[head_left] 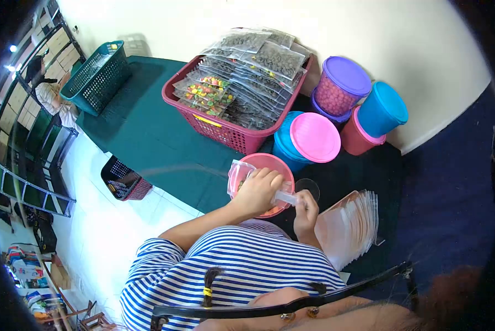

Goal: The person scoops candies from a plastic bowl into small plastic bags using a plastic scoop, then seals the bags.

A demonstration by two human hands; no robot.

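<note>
Over a pink tub [267, 160] on the green-covered table, my left hand [258, 190] is closed around a clear plastic bag [237, 172]. The bag's far end sticks out past my knuckles, and what it holds is mostly hidden by my fingers. My right hand [306, 212] is closed on the bag's other end, a narrow strip of plastic by the tub's rim. Some orange pieces show inside the tub beneath my hands. Close to my right hand lies a fanned stack of flat clear bags [349, 226]. A round clear lid or dish [308, 189] is partly behind that hand.
A maroon basket [247, 132] holds many filled packets, some dark, some colourful. Right of it stand lidded tubs: purple-lidded [346, 77], pink-lidded [315, 138] and blue-lidded [388, 107]. A green basket [90, 83] sits at the far left near another person [52, 94]. Another basket [132, 188] is on the floor.
</note>
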